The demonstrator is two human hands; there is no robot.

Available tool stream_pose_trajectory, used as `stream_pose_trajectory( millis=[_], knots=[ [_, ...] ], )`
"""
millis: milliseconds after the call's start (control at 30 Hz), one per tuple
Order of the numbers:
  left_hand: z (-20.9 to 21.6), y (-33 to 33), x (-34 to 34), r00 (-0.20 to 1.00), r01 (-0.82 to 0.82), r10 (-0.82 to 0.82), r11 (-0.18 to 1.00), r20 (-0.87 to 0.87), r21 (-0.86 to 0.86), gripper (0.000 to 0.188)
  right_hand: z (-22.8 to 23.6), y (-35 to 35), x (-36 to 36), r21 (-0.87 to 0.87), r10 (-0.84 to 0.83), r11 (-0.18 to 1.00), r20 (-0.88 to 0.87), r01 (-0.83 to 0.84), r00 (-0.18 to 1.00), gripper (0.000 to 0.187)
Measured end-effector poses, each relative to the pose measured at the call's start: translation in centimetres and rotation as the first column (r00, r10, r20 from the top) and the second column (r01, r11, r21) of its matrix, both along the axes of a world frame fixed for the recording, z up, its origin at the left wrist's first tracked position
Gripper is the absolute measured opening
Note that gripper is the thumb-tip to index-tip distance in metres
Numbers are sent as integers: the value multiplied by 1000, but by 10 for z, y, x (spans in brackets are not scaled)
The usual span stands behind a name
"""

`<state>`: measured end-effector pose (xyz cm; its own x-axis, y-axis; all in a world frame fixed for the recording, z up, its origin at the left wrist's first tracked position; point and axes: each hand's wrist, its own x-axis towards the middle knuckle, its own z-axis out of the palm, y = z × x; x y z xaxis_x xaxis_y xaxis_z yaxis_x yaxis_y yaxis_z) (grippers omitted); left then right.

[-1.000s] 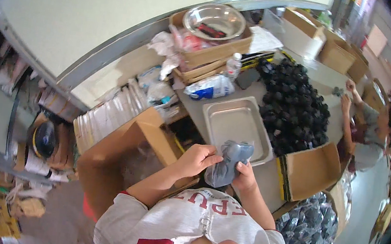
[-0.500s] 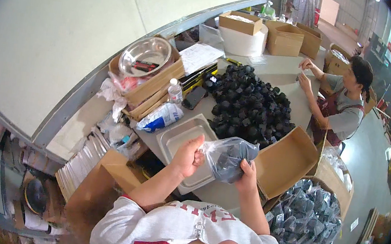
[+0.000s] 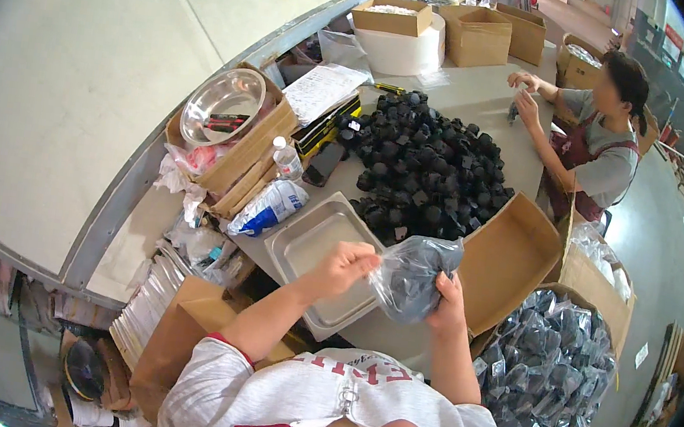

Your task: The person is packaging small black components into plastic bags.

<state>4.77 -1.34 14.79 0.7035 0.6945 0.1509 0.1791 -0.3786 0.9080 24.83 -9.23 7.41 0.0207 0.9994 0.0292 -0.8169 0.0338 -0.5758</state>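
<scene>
A clear plastic bag (image 3: 412, 286) with dark round pieces inside hangs between my hands, over the near part of the table. My left hand (image 3: 342, 268) pinches the bag's gathered mouth. Around its right side my right hand (image 3: 447, 302) is closed, thumb on top. Under my left hand lies a shallow metal tray (image 3: 300, 253). Just beyond the bag a large heap of small black parts (image 3: 429, 169) covers the table; their exact kind is too small to tell. To the right of the bag an open cardboard box (image 3: 515, 260) lies tilted.
Filled clear bags of dark pieces (image 3: 544, 375) crowd a carton at the right. A metal bowl (image 3: 223, 105), a bottle (image 3: 287, 158), a phone (image 3: 325, 164) and a blue-white packet (image 3: 269, 207) line the left. Across the table a co-worker (image 3: 595, 134) handles a small dark part.
My left fist has turned over into a pinch at the bag's mouth. The bag has tipped slightly, still in both hands. The whole view has shifted a little.
</scene>
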Motion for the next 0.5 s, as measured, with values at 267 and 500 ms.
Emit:
stream_pose_trajectory(
  millis=[267, 500],
  knots=[
    [57, 44, -58, 703, -92, 378, 888, 602, -450, 31, -46, -24, 36, -45, -148, 989, -326, 141, 934, 45],
    [-39, -39, 19, 989, -8, 50, 959, 141, -283, 29, -38, -15, -10, -73, 18, 997, -208, -34, 978, 51]
  ],
)
